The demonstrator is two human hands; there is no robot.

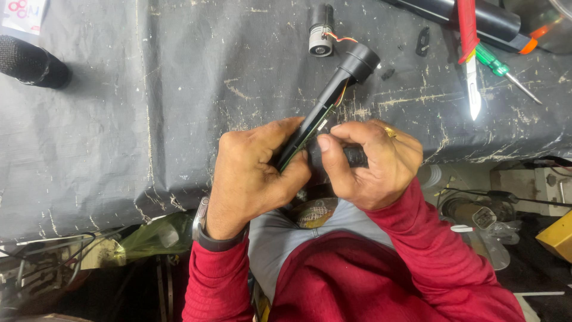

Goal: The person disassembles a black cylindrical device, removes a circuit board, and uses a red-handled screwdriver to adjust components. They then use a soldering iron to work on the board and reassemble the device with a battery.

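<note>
My left hand (253, 173) grips the lower end of a long black plastic device housing (342, 77), which points up and to the right. A green circuit board edge and thin orange wires show along its open side. My right hand (366, 161) closes around a black part at the housing's lower end, thumb pressing by the board. A gold ring sits on one finger. A small grey cylindrical motor (320, 37) with red wires lies on the black table cover (149, 119) just beyond the housing's tip.
A red-handled knife (471, 53) and a green-handled screwdriver (503, 70) lie at the far right. A black tube (476, 18) runs along the top edge. A black cylinder (30, 62) rests at far left. Cables and clutter (476, 211) sit below the table edge.
</note>
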